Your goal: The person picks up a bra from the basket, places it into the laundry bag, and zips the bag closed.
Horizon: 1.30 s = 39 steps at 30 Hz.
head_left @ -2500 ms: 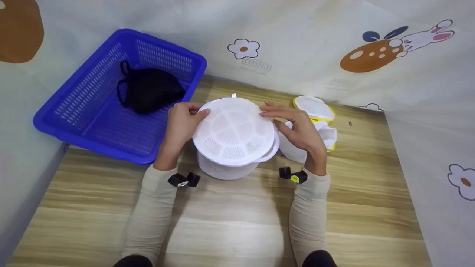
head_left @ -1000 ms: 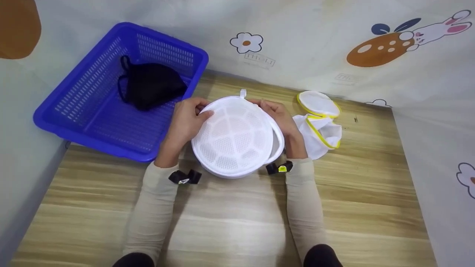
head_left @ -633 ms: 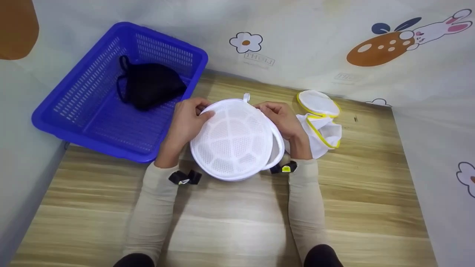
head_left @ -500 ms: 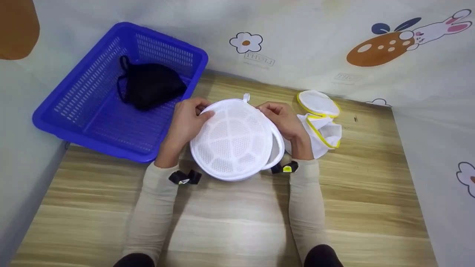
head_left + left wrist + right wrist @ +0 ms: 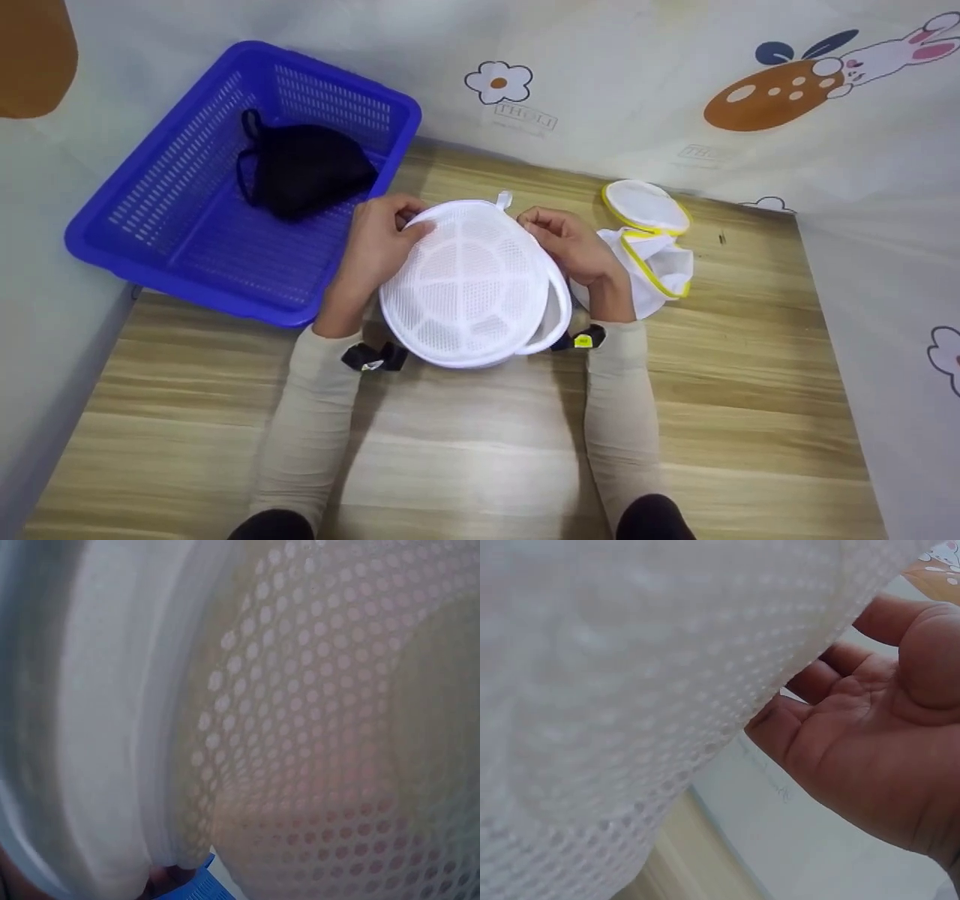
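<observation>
In the head view a round white mesh laundry bag [image 5: 480, 281] stands on the table between my hands, its lid facing up. The lid's right edge stands apart from the rim, leaving a crescent gap. My left hand [image 5: 379, 244] pinches the rim at the upper left, thumb on top. At the upper right my right hand [image 5: 574, 244], fingers curled, pinches the edge near a small white tab [image 5: 504, 200]; what exactly lies between its fingertips is hidden. Mesh fills most of the left wrist view. In the right wrist view the right hand [image 5: 862, 720] meets the mesh side.
A blue plastic basket [image 5: 225, 300] stands at the left, holding a black fabric item [image 5: 307, 169] with straps. Behind the right hand lies a white bag with yellow trim [image 5: 652, 259], its lid open. A printed curtain [image 5: 600, 90] bounds the wooden table [image 5: 750, 375].
The right hand has gone from spread fingers over the lid to pinching the rim's upper right. The lid sits lower on the bag, and the bag has turned slightly. The left hand keeps its hold.
</observation>
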Tool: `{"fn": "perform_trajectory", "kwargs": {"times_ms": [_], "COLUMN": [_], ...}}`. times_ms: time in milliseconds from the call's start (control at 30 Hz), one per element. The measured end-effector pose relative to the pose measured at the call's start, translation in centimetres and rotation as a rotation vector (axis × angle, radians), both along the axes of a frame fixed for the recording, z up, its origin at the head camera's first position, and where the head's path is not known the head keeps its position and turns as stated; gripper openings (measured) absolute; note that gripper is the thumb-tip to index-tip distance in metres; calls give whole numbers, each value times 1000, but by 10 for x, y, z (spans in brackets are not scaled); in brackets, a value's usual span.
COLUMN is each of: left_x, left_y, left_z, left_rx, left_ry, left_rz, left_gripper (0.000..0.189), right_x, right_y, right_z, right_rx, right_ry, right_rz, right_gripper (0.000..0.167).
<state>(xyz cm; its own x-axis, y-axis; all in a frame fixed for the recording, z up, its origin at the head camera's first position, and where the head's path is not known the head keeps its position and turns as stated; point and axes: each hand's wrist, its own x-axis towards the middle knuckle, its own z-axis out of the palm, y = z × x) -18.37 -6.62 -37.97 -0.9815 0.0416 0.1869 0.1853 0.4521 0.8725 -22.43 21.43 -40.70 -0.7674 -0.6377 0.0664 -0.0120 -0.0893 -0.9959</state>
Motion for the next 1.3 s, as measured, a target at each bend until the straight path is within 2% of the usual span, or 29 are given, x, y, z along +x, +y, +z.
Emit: {"fn": "perform_trajectory", "kwargs": {"times_ms": [233,400,500,767,900,1033,1133,1300], "left_x": [0,0,0,0,0,0,0,0], "left_y": [-1,-2,-3,-6,-6,-6,-5,-5], "left_z": [1,1,1,1,1,1,1,2], "left_rx": [-3,-3,-6,-10,-10,-6,-10,-23], "left_ry": [0,0,-8,-24,-28,-17,-13,-7], "left_rz": [7,0,-6,-2,2,13,17,-19], "left_gripper": [18,17,17,18,19,19,19,22], "right_x": [1,3,4,7,17,27,31,20], "right_y": [1,0,0,0,-4,-10,-12,-4], "right_z": [2,4,6,14,30,48,52,35], "right_rx": [156,154,145,198,256,328,370,407], "right_ry": [62,85,110,314,391,515,593,677], "right_rz": [39,33,-9,-165,-220,-246,-266,-354], "right_gripper": [21,16,12,9,10,9,9,8]}}
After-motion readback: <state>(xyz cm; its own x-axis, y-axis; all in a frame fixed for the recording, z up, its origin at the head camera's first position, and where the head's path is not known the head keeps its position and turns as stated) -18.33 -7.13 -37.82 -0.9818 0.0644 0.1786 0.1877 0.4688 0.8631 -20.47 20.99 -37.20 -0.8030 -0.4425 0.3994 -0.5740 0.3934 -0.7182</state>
